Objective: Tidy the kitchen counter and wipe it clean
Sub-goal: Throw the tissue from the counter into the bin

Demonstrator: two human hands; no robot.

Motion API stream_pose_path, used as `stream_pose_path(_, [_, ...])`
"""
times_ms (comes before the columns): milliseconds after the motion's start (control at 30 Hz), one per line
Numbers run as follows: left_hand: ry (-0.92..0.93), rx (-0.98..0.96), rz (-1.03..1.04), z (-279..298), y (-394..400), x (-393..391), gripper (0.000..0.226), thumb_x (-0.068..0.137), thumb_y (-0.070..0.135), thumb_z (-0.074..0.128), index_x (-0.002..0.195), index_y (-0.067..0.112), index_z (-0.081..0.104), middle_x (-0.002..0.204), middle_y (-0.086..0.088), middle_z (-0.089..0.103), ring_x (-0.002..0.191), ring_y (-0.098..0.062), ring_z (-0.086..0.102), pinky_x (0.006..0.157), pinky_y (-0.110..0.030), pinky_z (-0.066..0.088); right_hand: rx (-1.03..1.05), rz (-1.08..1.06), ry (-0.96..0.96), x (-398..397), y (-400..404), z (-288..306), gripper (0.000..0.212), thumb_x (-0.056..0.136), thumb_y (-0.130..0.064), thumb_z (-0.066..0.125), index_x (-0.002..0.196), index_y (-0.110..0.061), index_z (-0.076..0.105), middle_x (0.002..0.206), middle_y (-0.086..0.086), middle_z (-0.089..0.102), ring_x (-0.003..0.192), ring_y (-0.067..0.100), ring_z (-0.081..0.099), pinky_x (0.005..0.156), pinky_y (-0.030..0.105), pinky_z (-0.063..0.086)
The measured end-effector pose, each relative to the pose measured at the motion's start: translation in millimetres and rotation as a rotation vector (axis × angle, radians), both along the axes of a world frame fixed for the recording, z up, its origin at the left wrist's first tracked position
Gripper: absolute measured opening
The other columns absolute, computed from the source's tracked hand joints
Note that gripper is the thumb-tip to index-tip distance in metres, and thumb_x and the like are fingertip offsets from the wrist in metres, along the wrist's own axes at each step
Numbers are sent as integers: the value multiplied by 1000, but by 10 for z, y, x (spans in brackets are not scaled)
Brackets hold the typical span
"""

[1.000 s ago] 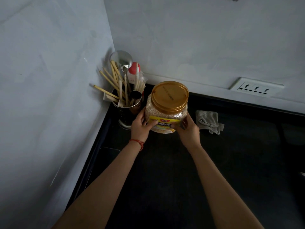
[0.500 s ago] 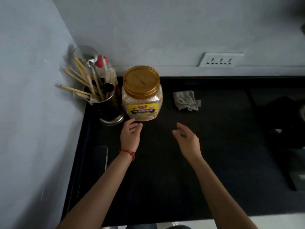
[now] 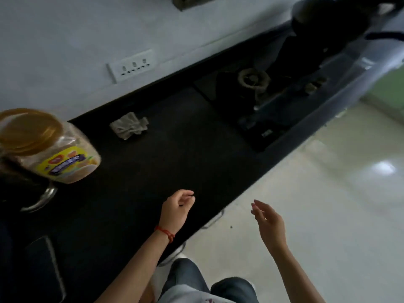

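Fingers (image 3: 256,207) on the right hand (image 3: 271,226) are straight and loosely spread, holding nothing; the left hand (image 3: 176,209) has its fingers loosely curled, also holding nothing. Change vs a second ago: both hands were wrapped round the oats jar (image 3: 47,145); half a second ago they'd let go and sat just in front of it. Now they're well clear, left hand over the worktop (image 3: 175,154) near its front edge, right hand out past that edge over the floor (image 3: 328,193). View has swung right too. Jar is parked upright at the worktop's back-left end, by the wall (image 3: 65,51), gold lid on, just beside the steel utensil holder (image 3: 37,200), of which only the base shows now. Read: the jar step looks done, next target probably further right, or the cloth. Grey cloth (image 3: 129,125) lies crumpled near the back edge, mid-worktop, untouched, so wiping hasn't started. Other stuff: gas stove (image 3: 258,110) toward the right end, burner visible, with a dark pot or similar object (image 3: 328,22) beyond it, too dim to identify. Flat dark slab (image 3: 43,263) at the front-left corner, possibly a phone, can't tell. Socket plate (image 3: 132,64) on the wall above the back edge. Obstacles for wiping: stove footprint, the slab, and the jar/holder cluster in the corner; middle stretch is the easy pass.
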State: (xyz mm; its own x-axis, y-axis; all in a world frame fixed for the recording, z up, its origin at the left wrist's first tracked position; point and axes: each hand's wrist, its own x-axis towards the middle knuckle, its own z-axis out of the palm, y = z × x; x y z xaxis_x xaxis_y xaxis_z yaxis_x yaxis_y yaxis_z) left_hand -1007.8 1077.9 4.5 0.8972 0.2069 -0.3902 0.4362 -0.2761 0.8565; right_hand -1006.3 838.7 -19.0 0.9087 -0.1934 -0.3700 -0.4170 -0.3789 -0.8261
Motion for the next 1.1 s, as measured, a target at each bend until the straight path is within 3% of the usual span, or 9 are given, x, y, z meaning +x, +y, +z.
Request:
stream_pose_path(33, [2,4,-44,-1,-205,17,14,86,11,60,89,24,62,90,-2,67,89,-15,63,78,-18,48,5,-62,30,-115,-234,-74,23,90,-19,56,110,-12,65,101,6,69,91,23,66,81,32,56])
stream_pose_path(100, [32,4,-132,-31,-628,26,10,85,12,61,88,20,63,87,-6,67,84,-16,64,76,-18,49,23,-164,120,-378,-699,-203,25,90,-20,56,111,-8,64,94,5,68,88,24,66,85,42,53])
stream_pose_path(233, [99,35,-321,-224,-1497,-18,9,78,24,63,74,32,59,75,3,64,76,-18,62,75,-23,49,69,-335,252,-964,-1569,-442,27,91,-17,54,113,-4,62,93,7,65,81,23,66,82,40,51])
stream_pose_path(333, [177,68,-448,-411,-2097,-75,8,85,11,60,82,19,60,72,6,62,68,-13,61,64,-16,45,123,-481,302,-1362,-2118,-560,25,91,-15,53,110,-2,62,95,11,64,77,25,64,72,34,49])
stream_pose_path(467, [268,108,-503,-623,-2728,-94,3,87,8,57,86,10,59,68,3,60,62,-12,58,65,-25,43,161,-657,341,-1763,-2760,-644,18,91,-15,52,103,-5,62,96,13,64,76,25,63,72,35,48])
stream_pose_path(633, [373,179,-540,-827,-3295,34,23,86,7,55,66,18,56,62,-1,60,62,-20,55,61,-26,40,222,-824,432,-2076,-3339,-809,19,92,-17,50,103,-5,60,96,15,61,78,28,60,76,38,46])
stream_pose_path(800, [561,166,-455,-1118,-3688,416,24,88,8,52,64,13,53,64,-6,58,58,-19,53,54,-23,37,285,-915,465,-1847,-3843,-923,16,93,-15,49,99,-4,58,96,17,60,78,29,58,73,36,43])
stream_pose_path(933, [683,169,-338,-1332,-4023,932,18,89,10,50,71,8,52,67,-8,56,59,-20,51,58,-25,38,317,-953,442,-1331,-4421,-981,17,93,-16,49,102,-4,57,96,16,60,79,29,59,68,35,45])
stream_pose_path(1100, [770,263,-428,-1407,-4687,1644,21,90,12,51,70,7,52,68,-10,56,60,-21,51,62,-27,39,416,-1072,452,-654,-5257,-920,17,93,-16,48,104,-4,54,100,19,60,87,33,60,68,31,49])
